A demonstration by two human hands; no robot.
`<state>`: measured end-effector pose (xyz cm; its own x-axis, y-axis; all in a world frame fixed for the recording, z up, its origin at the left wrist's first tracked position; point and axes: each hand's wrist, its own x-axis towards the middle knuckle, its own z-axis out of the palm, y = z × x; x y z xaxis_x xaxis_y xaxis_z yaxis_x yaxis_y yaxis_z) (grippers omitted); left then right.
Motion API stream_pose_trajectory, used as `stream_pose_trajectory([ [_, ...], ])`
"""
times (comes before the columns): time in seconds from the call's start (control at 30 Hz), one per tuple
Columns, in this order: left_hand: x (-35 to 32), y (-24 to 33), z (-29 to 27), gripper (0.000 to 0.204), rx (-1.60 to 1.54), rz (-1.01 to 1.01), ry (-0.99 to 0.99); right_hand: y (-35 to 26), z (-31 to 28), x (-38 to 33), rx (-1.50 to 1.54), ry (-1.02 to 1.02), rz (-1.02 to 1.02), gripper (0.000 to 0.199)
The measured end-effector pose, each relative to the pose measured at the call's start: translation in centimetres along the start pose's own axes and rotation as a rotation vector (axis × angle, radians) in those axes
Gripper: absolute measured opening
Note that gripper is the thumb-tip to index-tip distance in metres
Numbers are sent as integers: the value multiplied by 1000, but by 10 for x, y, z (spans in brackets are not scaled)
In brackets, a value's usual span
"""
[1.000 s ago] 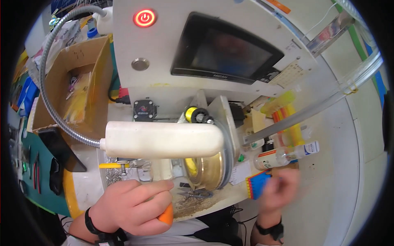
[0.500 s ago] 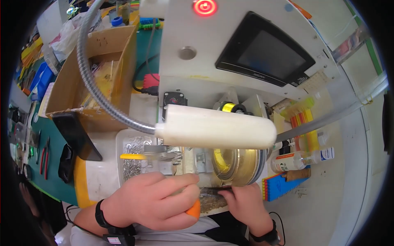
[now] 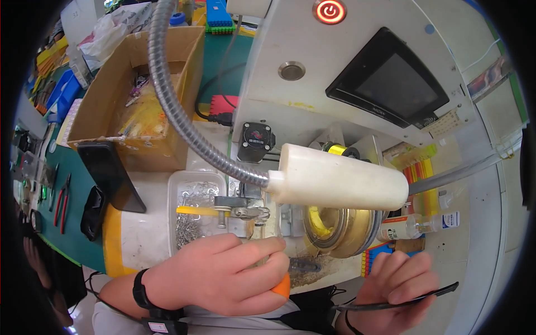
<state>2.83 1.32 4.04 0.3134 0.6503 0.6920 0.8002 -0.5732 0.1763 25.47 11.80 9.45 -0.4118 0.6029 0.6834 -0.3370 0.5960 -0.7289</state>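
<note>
Near the front edge of the machine bench, my left hand (image 3: 226,276) is closed around a rounded orange thing (image 3: 282,286). Only its end shows below my fingers; the rest is hidden. My right hand (image 3: 393,287) is off to the right, fingers curled around a long, thin black tool (image 3: 385,305) that looks like tweezers. Between and above my hands sits a round metal wheel (image 3: 335,226) with yellow thread on it. A clamp with a yellow handle (image 3: 201,211) lies just above my left hand, beside a clear tray (image 3: 174,215) of small metal pieces.
A white cylindrical lamp (image 3: 340,177) on a flexible metal arm (image 3: 167,100) hangs over the work. Behind stands a grey machine with a dark screen (image 3: 393,81). At left are a cardboard box (image 3: 184,92), a phone (image 3: 114,176) and red-handled pliers (image 3: 64,204); bottles (image 3: 399,228) stand right.
My right hand has moved right, away from below the wheel, and turned over, bringing the black tool into view. My left hand keeps its hold. The whole view has shifted.
</note>
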Motion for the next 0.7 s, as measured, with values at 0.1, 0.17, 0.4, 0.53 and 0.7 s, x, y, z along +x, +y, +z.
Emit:
stream_pose_trajectory([
  [0.1,-1,0,0,17,-7,-13,5,-2,5,6,69,-18,122,43],
  [0.17,-1,-1,1,17,-9,-15,7,-4,20,2,-46,211,234,45],
  [0.4,-3,0,1,16,-24,-30,38,-11,26,24,-236,-217,375,35],
  [0.53,-2,0,3,14,-29,-26,49,-10,25,24,-259,-284,333,32],
  [0.7,1,2,4,14,-22,-9,49,-10,20,26,-338,-331,298,31],
])
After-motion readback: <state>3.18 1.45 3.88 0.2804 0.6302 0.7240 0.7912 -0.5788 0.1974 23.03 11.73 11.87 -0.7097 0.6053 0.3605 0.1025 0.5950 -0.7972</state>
